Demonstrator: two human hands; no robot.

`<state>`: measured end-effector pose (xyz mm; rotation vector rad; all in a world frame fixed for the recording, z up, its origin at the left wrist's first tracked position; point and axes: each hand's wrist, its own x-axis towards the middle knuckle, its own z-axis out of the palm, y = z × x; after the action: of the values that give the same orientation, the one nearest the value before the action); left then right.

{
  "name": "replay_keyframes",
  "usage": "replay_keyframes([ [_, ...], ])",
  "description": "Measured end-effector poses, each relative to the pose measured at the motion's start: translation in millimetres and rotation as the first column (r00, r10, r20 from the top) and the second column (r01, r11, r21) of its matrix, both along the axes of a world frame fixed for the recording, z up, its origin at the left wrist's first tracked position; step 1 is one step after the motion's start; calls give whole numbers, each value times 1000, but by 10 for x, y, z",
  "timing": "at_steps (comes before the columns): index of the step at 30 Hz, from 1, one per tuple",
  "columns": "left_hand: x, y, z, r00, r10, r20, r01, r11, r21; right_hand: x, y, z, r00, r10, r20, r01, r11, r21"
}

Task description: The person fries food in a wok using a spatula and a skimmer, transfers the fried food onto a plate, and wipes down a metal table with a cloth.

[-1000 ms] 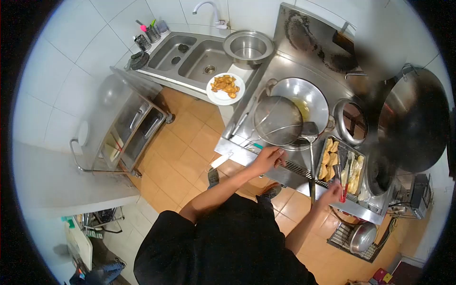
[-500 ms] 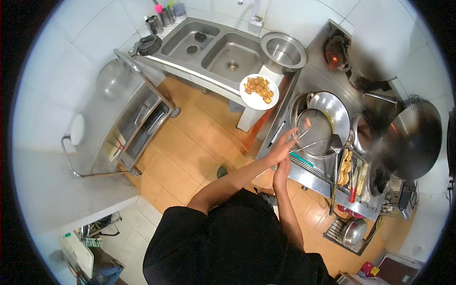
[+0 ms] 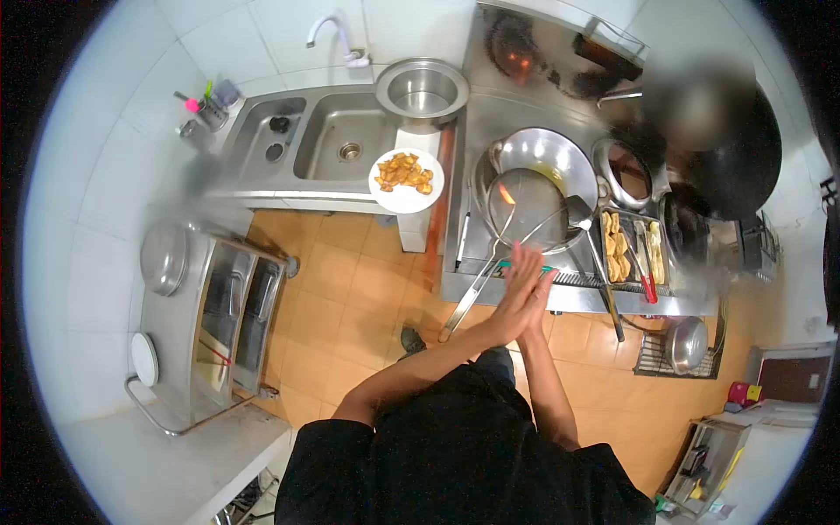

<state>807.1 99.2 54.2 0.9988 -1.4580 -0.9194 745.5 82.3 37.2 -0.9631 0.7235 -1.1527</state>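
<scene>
Orange floor tiles [image 3: 359, 289] meet a steel cooking counter [image 3: 573, 302]. Both arms [image 3: 420, 360] reach forward and converge. On the counter sits a wide wok [image 3: 542, 147], a round strainer [image 3: 532, 210] lying across its near side, just beyond the left hand [image 3: 516, 302] and right hand [image 3: 537, 308], which press palm to palm, fingers straight, grasping no tool.

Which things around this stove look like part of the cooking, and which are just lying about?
Likely part of the cooking:
- wok with yellowish liquid
- mesh strainer, nearest the hands
- spatula
- food tray
- red-handled tongs
- plate of golden pieces

Apparently just lying about:
- deep pot by the sink
- pot on the floor rack
</scene>
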Motion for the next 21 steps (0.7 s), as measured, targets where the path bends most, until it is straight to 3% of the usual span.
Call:
replay_keyframes([
  [1, 6, -122, -145, 1000, -18, 7, 18, 1000, -2, -41, 92, -79, 999, 41, -20, -39, 997, 65],
  [3, 86, -390, -406, 965, 164, 203, -151, 986, -76, -189, 216, -219, 991, 126, -53, -114, 975, 191],
  [5, 321, -505, -521, 959, 236, 158, -220, 969, -115, -416, 224, -148, 986, 158, -58, -139, 959, 248],
  [7, 508, -507, -444, 942, 326, -82, -283, 901, 330, -730, 210, 210, 786, 318, -530, -440, 890, -119],
  [8, 619, -390, -493, 915, 399, 54, -400, 884, 241, -920, 169, 153, 732, 170, -659, -349, 925, -150],
  [9, 678, -196, -565, 863, 472, 181, -497, 857, 136, -1160, 52, 96, 739, 163, -654, -337, 929, -150],
  [10, 653, 17, -503, 791, 498, 355, -564, 818, 111, -1451, -72, 23, 557, -155, -816, -287, 886, -364],
  [11, 583, 228, -432, 690, 509, 515, -625, 778, 69, -1741, -198, -48, 312, -470, -826, -298, 777, -554],
  [13, 360, 544, -667, 550, 548, 630, -713, 701, 13, -2297, -374, -195, 184, -593, -784, -147, 772, -619],
  [15, 136, 760, -910, 505, 448, 738, -726, 683, 82, -2830, -443, -460, 18, -521, -853, -8, 853, -522],
  [17, -9, 810, -1041, 450, 335, 827, -746, 650, 143, -3191, -454, -584, -124, -461, -878, -5, 886, -464],
  [19, -88, 803, -1158, 518, 185, 835, -786, 487, 380, -3412, -507, -707, -152, -435, -887, -6, 898, -440],
  [20, -119, 814, -1203, 370, 238, 898, -809, 557, 185, -3506, -512, -758, -124, -362, -924, 1, 931, -365],
  [21, -138, 783, -1156, 365, 234, 901, -813, 552, 185, -3586, -527, -783, -96, -289, -952, 2, 957, -291],
])
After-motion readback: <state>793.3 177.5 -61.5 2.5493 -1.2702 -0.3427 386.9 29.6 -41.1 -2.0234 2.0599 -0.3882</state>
